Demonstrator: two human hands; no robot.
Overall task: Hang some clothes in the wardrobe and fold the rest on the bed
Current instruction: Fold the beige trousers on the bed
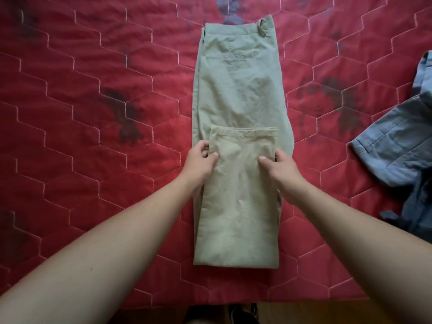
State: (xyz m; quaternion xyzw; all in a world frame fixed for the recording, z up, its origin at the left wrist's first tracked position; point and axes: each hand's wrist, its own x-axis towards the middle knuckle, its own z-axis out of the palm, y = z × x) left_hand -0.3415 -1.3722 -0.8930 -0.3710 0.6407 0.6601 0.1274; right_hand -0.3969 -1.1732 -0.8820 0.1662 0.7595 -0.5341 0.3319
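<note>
Khaki trousers (238,94) lie lengthwise in the middle of the red quilted bedspread (93,113), waistband at the far end, their legs folded back over themselves with the hems across the middle. The left hand (201,162) and right hand (282,169) each pinch 1 side edge of the folded-over legs, thumbs on top. Blue garments (402,146) lie apart at the right edge.

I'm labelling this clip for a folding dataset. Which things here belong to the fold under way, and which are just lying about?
In the job:
khaki trousers
left hand
right hand
red quilt

Lying about:
blue garment
shoes on the floor
</note>
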